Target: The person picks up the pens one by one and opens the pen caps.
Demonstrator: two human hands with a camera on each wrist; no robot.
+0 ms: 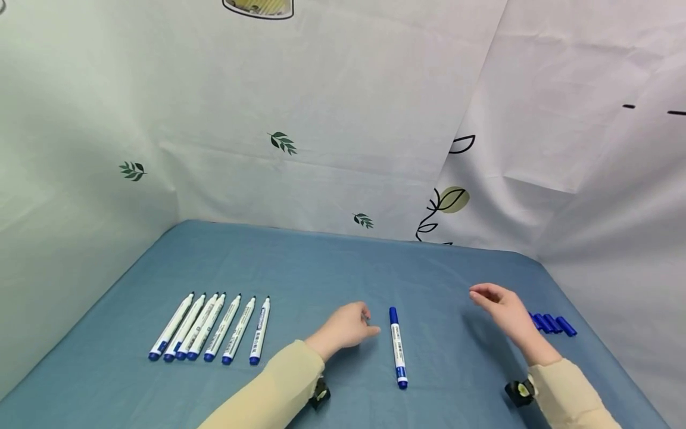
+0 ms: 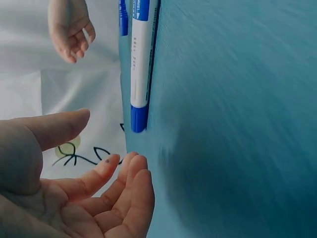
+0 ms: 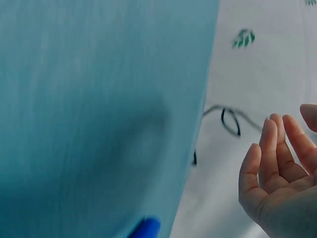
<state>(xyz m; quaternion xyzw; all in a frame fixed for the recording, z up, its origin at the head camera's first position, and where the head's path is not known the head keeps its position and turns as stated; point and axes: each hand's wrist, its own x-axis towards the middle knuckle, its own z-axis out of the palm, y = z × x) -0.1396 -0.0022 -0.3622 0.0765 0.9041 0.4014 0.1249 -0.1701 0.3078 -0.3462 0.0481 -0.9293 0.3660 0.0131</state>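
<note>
A capped whiteboard marker (image 1: 398,351), white with a blue cap, lies alone on the blue table between the two hands. My left hand (image 1: 345,326) hovers just left of it, fingers loosely bent and nothing held. In the left wrist view, the same marker (image 2: 141,69) is beyond the fingertips, apart from them. My right hand (image 1: 504,311) is raised above the table on the right, also holding nothing; its fingers are gently bent in the right wrist view (image 3: 280,173). Several loose blue caps (image 1: 552,323) lie beside the right hand, partly hidden behind it.
Several uncapped white markers (image 1: 236,330) lie roughly parallel on the left of the table (image 1: 321,262), tips pointing away. A pale patterned cloth (image 1: 343,89) hangs behind the table and along its sides. A blue end (image 3: 146,228) shows at the bottom of the right wrist view.
</note>
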